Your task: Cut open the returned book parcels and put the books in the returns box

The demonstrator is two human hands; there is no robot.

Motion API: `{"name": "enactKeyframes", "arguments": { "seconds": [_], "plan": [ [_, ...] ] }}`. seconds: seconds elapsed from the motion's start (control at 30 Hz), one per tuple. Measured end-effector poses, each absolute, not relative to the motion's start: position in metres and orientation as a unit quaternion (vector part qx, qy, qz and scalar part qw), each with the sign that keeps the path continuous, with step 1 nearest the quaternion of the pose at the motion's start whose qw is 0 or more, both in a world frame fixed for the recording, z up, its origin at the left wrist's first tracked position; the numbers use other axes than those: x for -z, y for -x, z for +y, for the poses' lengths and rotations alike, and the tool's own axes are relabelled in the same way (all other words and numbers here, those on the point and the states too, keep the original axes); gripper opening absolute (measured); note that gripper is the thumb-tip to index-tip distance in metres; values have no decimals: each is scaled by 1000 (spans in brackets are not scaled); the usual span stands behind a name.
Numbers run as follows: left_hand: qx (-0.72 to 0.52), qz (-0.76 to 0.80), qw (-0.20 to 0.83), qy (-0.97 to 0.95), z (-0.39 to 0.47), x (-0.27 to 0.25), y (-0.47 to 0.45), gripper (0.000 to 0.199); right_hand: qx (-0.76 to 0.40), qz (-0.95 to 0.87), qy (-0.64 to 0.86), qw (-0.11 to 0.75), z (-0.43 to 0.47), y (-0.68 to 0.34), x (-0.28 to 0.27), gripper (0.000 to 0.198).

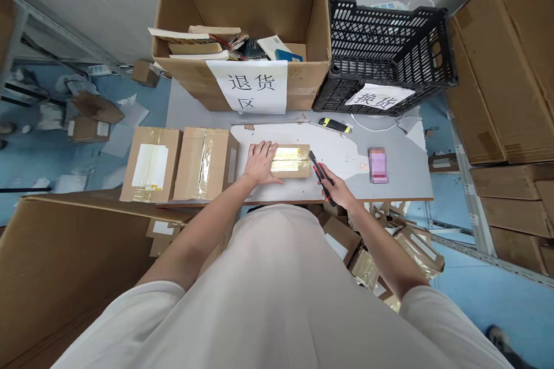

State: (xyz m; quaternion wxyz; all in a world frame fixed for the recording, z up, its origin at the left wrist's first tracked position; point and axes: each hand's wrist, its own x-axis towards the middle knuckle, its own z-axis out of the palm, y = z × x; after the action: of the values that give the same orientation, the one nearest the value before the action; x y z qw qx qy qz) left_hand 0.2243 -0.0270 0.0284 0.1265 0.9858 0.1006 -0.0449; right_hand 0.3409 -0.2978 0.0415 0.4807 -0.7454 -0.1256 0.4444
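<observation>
A small taped cardboard box (303,168) with a white label lies flat on the table before me. Across its left end rests my left hand (261,163), fingers stretched out and pressing on it. My right hand (334,185) is wrapped round a black and red utility knife (321,170). The knife's tip is at the box's right end; whether it touches the tape I cannot tell. Farther back on the table lies a second, yellow and black utility knife (334,125).
Two larger taped boxes (151,167) stand at the table's left. Behind are a big carton (182,78) of books and a black plastic crate (385,78), both with paper signs. A phone (378,165) lies at the right. Several parcels (415,251) are heaped below the front edge.
</observation>
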Motion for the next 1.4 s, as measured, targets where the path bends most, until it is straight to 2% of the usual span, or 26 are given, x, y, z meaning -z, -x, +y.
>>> {"name": "enactKeyframes", "arguments": {
  "seconds": [0.27, 0.5, 0.8, 1.07, 1.13, 1.3, 1.4],
  "plan": [
    [25, 106, 144, -984, -25, -23, -227, 111, -501, -202, 753, 375, -315, -374, -46, 57],
    [22, 110, 136, -984, -27, -23, -226, 109, -519, -178, 736, 395, -324, -352, -54, 64],
    [25, 109, 131, -985, -28, -25, -226, 107, -469, -162, 762, 416, -328, -312, -53, 64],
    [42, 106, 123, -986, -28, -28, -226, 110, -475, -163, 756, 419, -350, -302, -59, 63],
    [42, 103, 123, -986, -27, -28, -226, 113, -459, -148, 760, 435, -354, -300, -58, 64],
    [58, 91, 125, -986, -26, -26, -223, 126, -373, -90, 738, 555, -344, -297, -44, 81],
    [66, 71, 127, -987, -25, -28, -220, 131, -318, -60, 739, 591, -324, -303, -29, 64]
  ]
}}
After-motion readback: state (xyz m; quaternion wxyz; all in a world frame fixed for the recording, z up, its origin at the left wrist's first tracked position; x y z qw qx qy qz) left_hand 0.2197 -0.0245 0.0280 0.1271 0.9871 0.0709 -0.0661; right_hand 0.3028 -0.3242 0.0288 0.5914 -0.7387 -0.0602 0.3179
